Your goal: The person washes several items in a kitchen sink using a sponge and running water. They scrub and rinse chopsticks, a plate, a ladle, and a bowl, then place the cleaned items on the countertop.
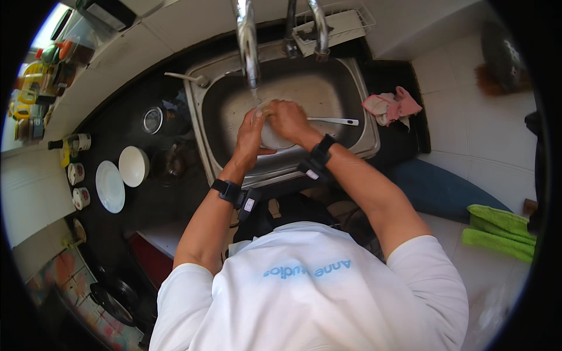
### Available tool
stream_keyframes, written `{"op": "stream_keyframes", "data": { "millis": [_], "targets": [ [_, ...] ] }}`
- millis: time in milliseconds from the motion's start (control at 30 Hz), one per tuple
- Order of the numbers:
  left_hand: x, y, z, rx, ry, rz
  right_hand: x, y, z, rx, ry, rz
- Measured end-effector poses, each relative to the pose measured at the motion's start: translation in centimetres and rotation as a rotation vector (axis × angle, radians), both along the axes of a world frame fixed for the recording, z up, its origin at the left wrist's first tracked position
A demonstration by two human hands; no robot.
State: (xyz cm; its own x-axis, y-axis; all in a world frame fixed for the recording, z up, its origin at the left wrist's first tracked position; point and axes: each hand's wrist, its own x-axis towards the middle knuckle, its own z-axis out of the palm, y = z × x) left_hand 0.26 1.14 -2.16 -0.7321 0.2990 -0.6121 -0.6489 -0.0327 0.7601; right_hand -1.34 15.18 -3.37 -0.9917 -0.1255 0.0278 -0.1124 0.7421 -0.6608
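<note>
My left hand (249, 142) holds a clear, round bowl (274, 137) by its left side, over the steel sink. My right hand (289, 122) is curled over the bowl's rim and inner side. Its fingertips are partly hidden, so whether a small cloth or sponge is in them cannot be made out. Water (255, 94) runs from the chrome faucet (249, 48) just above the bowl and my left fingers. Right of the bowl, a metal utensil handle (333, 120) reaches across the sink basin (307, 83); its other end is hidden behind my right hand.
A second tap (322, 33) rises behind the sink. A pink cloth (395, 106) lies on the right. Leftward on the dark counter stand a white bowl (134, 166), a pale plate (110, 187), a glass lid or dish (169, 164) and a small clear glass item (153, 120).
</note>
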Motion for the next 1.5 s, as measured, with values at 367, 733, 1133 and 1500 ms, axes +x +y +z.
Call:
{"op": "stream_keyframes", "data": {
  "millis": [367,733,1133,1500],
  "targets": [
    [-0.3,-1.6,0.2,-0.120,0.093,-0.159,2.6,1.0,0.8,0.504,0.009,0.389],
    [-0.9,-0.8,0.5,-0.198,0.358,-0.190,2.7,1.2,0.8,0.254,-0.329,0.504],
    [-1.0,-1.1,-0.5,0.000,0.073,-0.020,1.2,1.8,2.3,-0.267,-0.405,0.376],
    [-0.3,-2.3,-3.5,0.158,0.026,0.249,2.8,3.1,-0.5,-0.911,-0.468,-0.331]
  ]
}}
